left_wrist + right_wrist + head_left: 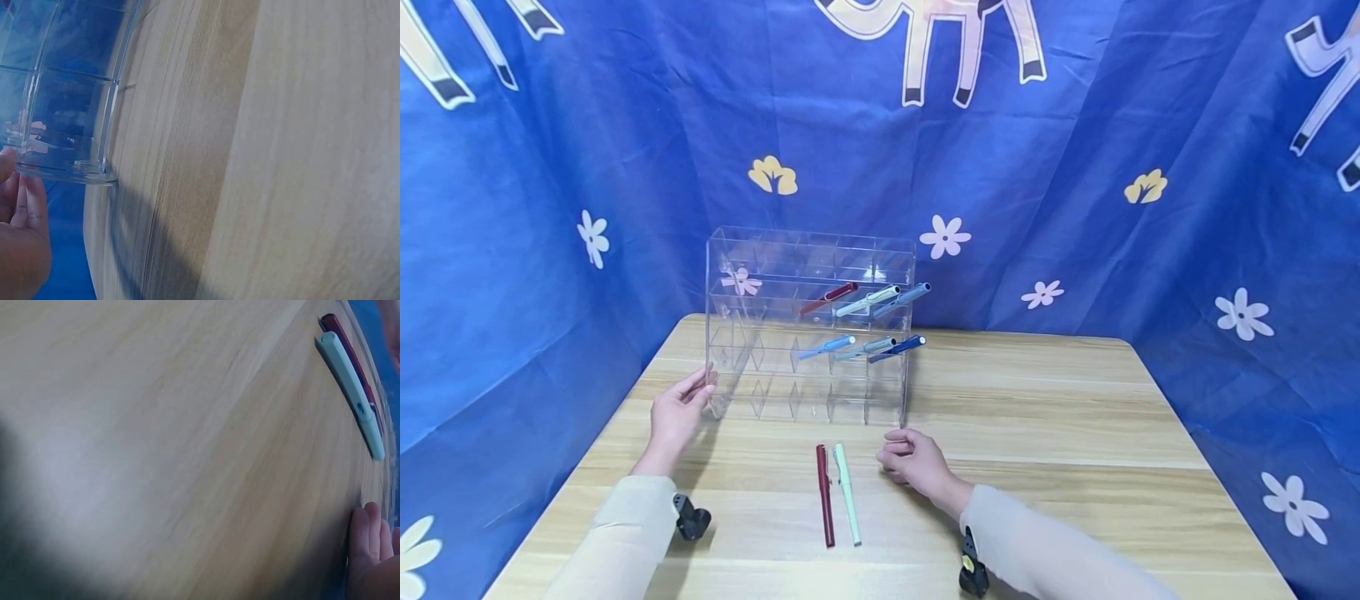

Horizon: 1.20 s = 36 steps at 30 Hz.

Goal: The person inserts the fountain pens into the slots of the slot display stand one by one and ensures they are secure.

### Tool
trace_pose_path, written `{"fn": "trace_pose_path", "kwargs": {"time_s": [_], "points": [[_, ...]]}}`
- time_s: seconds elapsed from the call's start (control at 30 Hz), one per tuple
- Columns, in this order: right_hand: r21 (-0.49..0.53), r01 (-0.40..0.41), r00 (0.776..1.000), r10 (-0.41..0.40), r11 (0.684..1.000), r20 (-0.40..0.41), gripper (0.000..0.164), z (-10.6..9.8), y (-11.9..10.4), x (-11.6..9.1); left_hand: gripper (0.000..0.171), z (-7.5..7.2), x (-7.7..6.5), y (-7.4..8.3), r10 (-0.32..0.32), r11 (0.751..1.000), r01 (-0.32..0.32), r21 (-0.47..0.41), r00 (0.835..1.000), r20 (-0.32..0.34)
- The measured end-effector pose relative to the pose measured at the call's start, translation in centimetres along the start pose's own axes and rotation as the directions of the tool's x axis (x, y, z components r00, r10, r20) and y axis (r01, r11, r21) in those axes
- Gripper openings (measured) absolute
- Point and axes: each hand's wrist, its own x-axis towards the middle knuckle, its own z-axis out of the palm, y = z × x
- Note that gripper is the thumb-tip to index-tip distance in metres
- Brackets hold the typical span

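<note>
A clear acrylic pen rack (808, 408) with rows of compartments stands upright on the table. My left hand (676, 412) holds its lower left side, thumb and fingers at the side wall's edge; the left wrist view shows this hand (22, 244) at the rack's (69, 172) edge. In front of the rack, a dark red pen (825, 496) and a mint green pen (847, 496) lie side by side. To their right, my right hand (919, 464) rests near the table with loosely bent fingers and holds nothing. The right wrist view has the mint pen (351, 387) nearer than the red.
Several pens stick out of the rack's right-hand compartments: a dark red one (842, 292), a pale green one (880, 297) and blue ones, including a dark blue pen (910, 344). Behind the wooden table (1037, 433) hangs a blue patterned cloth (850, 142).
</note>
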Motion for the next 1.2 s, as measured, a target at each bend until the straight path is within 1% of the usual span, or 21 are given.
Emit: {"fn": "trace_pose_path", "kwargs": {"time_s": [0.2,0.4,0.6,0.83,1.03,1.13,1.2], "points": [[-0.038,-0.019,0.999,0.020,0.999,0.041,0.044,1.4,-0.3,0.1,0.038,0.0,0.0,-0.1,0.001,1.000,-0.001,-0.010,1.000,-0.002],[-0.087,-0.037,0.997,0.042,0.996,0.059,0.042,2.5,-0.5,0.1,0.038,0.1,0.1,0.0,0.002,1.000,-0.001,0.012,1.000,-0.011],[-0.132,-0.043,0.997,0.051,0.990,0.059,0.041,3.4,-1.0,0.1,0.038,0.1,0.1,0.0,0.010,1.000,-0.009,0.012,1.000,-0.012],[-0.175,-0.046,0.997,0.056,0.983,0.052,0.045,4.5,-1.6,0.1,0.037,0.1,0.0,0.2,0.015,1.000,-0.015,-0.005,1.000,-0.014],[-0.255,-0.024,0.998,0.036,0.967,0.042,0.047,5.4,-1.7,0.2,0.038,0.1,0.0,0.2,0.008,1.000,-0.009,-0.011,1.000,-0.009],[-0.310,-0.020,0.999,0.032,0.951,0.034,0.047,5.7,-1.6,0.4,0.038,0.1,0.0,0.0,0.005,1.000,-0.005,-0.024,1.000,-0.011],[-0.341,-0.031,0.999,0.043,0.940,0.027,0.047,5.8,-1.6,0.5,0.038,0.1,0.0,0.0,0.008,0.999,-0.008,-0.033,1.000,-0.012]]}}
